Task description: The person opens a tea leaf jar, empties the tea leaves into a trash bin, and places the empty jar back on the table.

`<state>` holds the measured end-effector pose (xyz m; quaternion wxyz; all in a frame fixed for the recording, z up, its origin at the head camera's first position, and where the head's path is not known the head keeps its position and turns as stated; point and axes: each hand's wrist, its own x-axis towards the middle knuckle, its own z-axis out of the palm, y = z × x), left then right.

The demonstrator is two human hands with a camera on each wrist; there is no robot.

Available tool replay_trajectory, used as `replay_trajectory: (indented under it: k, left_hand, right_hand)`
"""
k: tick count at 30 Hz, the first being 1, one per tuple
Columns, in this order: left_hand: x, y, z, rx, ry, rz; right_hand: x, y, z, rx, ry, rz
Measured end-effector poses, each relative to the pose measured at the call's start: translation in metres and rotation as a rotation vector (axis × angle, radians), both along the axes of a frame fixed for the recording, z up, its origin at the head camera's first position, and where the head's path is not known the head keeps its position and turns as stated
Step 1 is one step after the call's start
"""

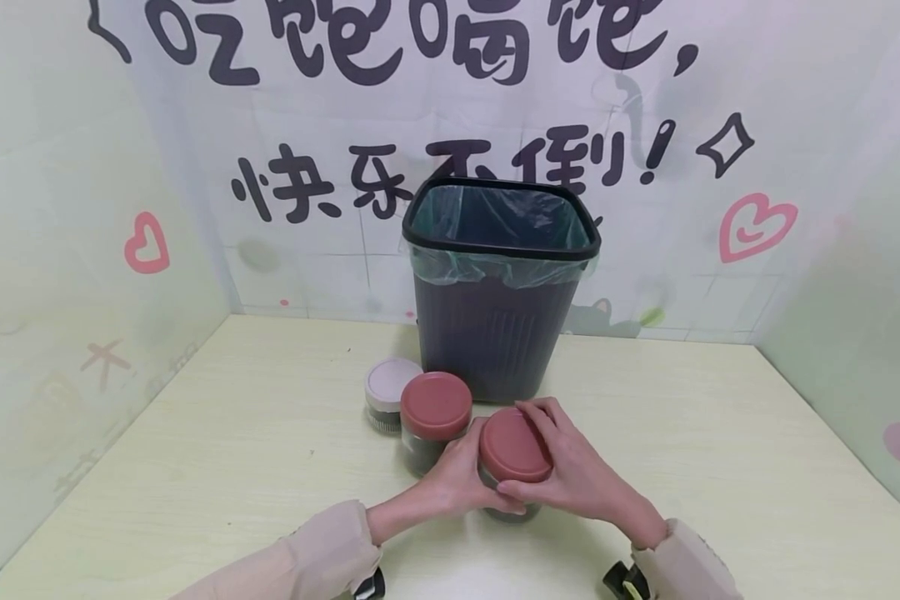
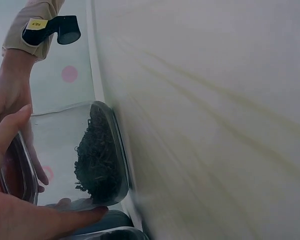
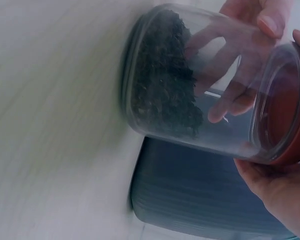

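Observation:
Between both hands stands a clear jar [image 3: 225,140] with a red lid [image 1: 516,446]. Dark dried leaves [image 2: 100,157], looking like loose tea, fill its lower part. My left hand [image 1: 461,479] grips the jar's body from the left, with its fingers seen through the clear wall in the right wrist view. Around the lid's right side and rim curl the fingers and thumb of my right hand [image 1: 581,467]. The lid sits on the jar's mouth, and the jar's base is right at the tabletop [image 1: 270,467].
Just left of the left hand is a second red-lidded jar [image 1: 436,407], close beside a smaller jar with a pale lid [image 1: 393,383]. Behind them rises a dark trash bin [image 1: 491,333] lined with a clear bag, near the back wall panel [image 1: 307,267].

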<state>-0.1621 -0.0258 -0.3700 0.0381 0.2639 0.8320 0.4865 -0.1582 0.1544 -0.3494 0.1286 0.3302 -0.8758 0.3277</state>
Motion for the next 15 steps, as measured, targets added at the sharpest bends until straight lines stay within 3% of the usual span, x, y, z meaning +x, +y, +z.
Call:
replay_trajectory:
  k: [10,15]
  left_hand:
    - [-0.0001,-0.0007,-0.0002,0.003,0.001,-0.003]
    - [-0.0001,-0.0005,-0.0006,0.002,0.002,-0.005]
  right_hand:
    - [-0.0041,0.0065,0.0031,-0.028,-0.103,0.098]
    - [-0.0001,0.0047,0.0003,-0.047,-0.116,0.071]
